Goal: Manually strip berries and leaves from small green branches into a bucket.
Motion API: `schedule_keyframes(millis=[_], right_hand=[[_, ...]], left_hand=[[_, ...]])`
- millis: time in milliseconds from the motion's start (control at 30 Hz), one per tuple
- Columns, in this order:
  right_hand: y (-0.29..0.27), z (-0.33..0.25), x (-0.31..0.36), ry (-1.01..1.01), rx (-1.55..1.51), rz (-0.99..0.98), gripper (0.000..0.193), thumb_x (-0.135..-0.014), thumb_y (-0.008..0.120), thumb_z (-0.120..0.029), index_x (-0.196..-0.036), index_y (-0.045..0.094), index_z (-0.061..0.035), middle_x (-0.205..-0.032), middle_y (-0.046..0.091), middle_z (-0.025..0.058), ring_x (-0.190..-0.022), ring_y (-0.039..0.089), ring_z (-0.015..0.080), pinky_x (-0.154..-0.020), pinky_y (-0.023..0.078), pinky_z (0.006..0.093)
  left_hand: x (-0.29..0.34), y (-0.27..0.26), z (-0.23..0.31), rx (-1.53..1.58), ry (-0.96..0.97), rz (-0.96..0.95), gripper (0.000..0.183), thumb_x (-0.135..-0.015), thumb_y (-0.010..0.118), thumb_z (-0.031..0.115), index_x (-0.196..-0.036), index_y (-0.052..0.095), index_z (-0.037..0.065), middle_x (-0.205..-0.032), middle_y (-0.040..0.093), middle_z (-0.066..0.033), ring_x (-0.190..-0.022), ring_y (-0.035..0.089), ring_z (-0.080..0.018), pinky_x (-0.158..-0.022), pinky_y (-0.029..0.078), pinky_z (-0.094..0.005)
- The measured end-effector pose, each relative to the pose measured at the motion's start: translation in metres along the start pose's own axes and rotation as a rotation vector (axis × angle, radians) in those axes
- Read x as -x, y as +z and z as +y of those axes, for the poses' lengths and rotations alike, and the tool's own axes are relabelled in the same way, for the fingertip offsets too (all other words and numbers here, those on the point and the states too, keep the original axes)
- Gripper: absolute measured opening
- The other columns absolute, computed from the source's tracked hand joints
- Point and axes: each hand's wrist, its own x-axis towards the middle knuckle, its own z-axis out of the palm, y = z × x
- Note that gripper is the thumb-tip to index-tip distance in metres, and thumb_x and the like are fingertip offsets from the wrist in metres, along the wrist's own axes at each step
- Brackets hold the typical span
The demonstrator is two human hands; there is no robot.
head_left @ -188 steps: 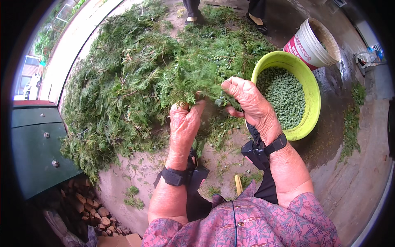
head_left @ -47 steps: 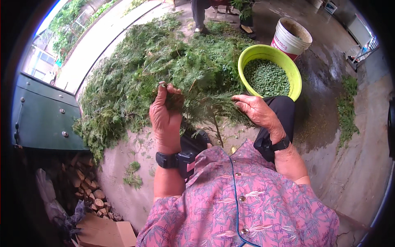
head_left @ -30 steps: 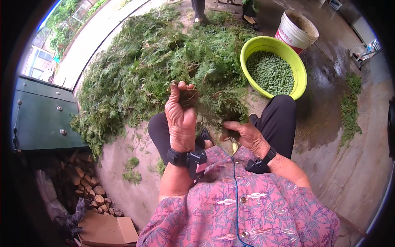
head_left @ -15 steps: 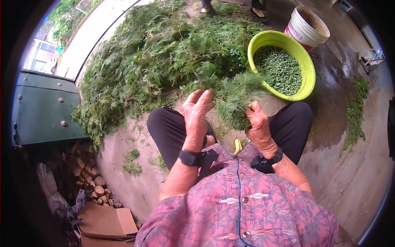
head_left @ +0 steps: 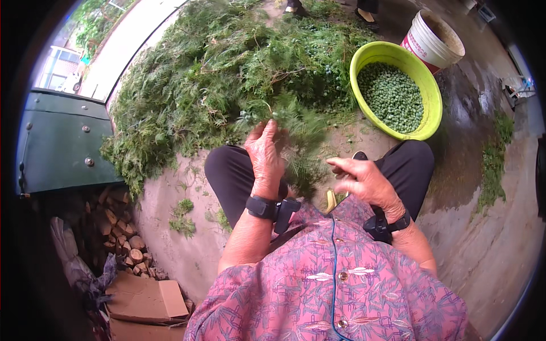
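Observation:
My left hand (head_left: 265, 153) is closed, thumb and fingers pinched at the stem end of a feathery green conifer sprig (head_left: 310, 133). The sprig hangs between my knees, smeared by motion. Small bluish-green cones show just beyond my fingertips. My right hand (head_left: 367, 181) is apart from the sprig, in front of my right knee, its fingers loosely spread with nothing seen in them. Beyond both hands spreads a large heap of cut conifer branches (head_left: 199, 74). A yellow-green tub (head_left: 435, 102) holding many round green cones (head_left: 392, 96) stands at the far right.
Behind the tub a white bucket (head_left: 424, 42) leans. Another person's shoes (head_left: 367, 18) show at the heap's far edge. At left are a dark green metal panel (head_left: 68, 145), split firewood (head_left: 133, 247) and a flattened cardboard box (head_left: 145, 298). Loose sprigs (head_left: 182, 219) lie on the floor.
My right hand has let go of the sprig's leafy end and opened. The sprig has swung left and down with my left hand, which moved slightly left. The view shifted a little.

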Motion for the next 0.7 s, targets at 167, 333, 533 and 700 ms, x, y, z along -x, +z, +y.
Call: schedule_keyframes(millis=[167, 333, 533, 700], right_hand=[[0.001, -0.011, -0.037, 0.078, -0.325, 0.331, 0.015, -0.084, 0.055, -0.005, -0.097, 0.061, -0.0015, -0.076, 0.062, 0.0058, -0.064, 0.061, 0.0103, -0.055, 0.048, 0.0220], [0.011, 0.000, -0.072, 0.259, -0.754, 0.443, 0.012, -0.086, 0.054, -0.007, -0.096, 0.058, -0.0019, -0.074, 0.060, 0.0040, -0.054, 0.059, 0.0093, -0.045, 0.044, 0.0199], [0.020, -0.001, -0.064, 0.313, -0.867, 0.312, 0.017, -0.082, 0.063, -0.010, -0.096, 0.057, -0.0032, -0.074, 0.060, 0.0020, -0.052, 0.057, 0.0081, -0.042, 0.040, 0.0174], [0.026, -0.013, -0.047, 0.190, -0.857, 0.233, 0.022, -0.079, 0.067, -0.012, -0.096, 0.057, -0.0044, -0.078, 0.061, 0.0003, -0.066, 0.056, 0.0057, -0.053, 0.045, 0.0185]], left_hand=[[0.010, -0.010, -0.003, -0.074, 0.008, -0.162, 0.011, -0.083, 0.059, 0.007, -0.092, 0.054, 0.003, -0.075, 0.055, -0.0010, -0.061, 0.054, -0.0124, -0.052, 0.044, -0.0248], [0.026, -0.008, 0.002, -0.082, 0.038, -0.329, 0.006, -0.085, 0.056, 0.004, -0.090, 0.054, 0.004, -0.076, 0.055, -0.0011, -0.063, 0.054, -0.0113, -0.053, 0.043, -0.0241], [0.045, -0.002, 0.008, -0.046, -0.056, -0.319, 0.005, -0.084, 0.057, 0.003, -0.088, 0.055, 0.004, -0.081, 0.059, -0.0019, -0.067, 0.056, -0.0102, -0.055, 0.045, -0.0240], [0.048, -0.004, 0.001, -0.055, -0.048, -0.304, 0.007, -0.083, 0.058, 0.002, -0.090, 0.055, 0.005, -0.082, 0.060, -0.0018, -0.066, 0.055, -0.0093, -0.054, 0.045, -0.0241]])
